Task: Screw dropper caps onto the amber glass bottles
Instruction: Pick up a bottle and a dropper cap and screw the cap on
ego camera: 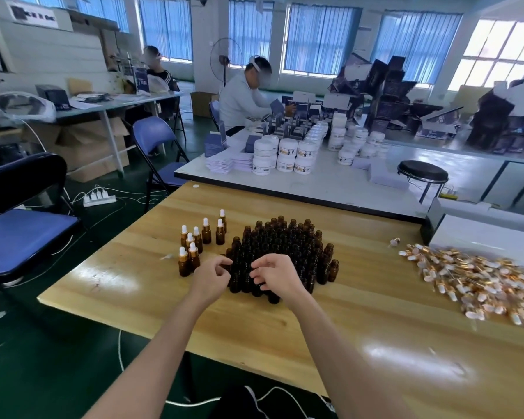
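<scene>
Apparently choosing a bottle: left hand and right hand curl over the uncapped amber glass bottles; whether either grip holds something, I cannot tell. Next, one of the white-and-gold dropper caps must be fetched.

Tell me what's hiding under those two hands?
The front rows of open amber bottles on the wooden table. The left hand and right hand cover some bottles, and their curled fingers hide whether they're holding a bottle or cap.

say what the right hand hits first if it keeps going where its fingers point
Probably the uncapped amber bottles at the cluster's near edge, between the right hand and the left hand; depth unclear.
</scene>
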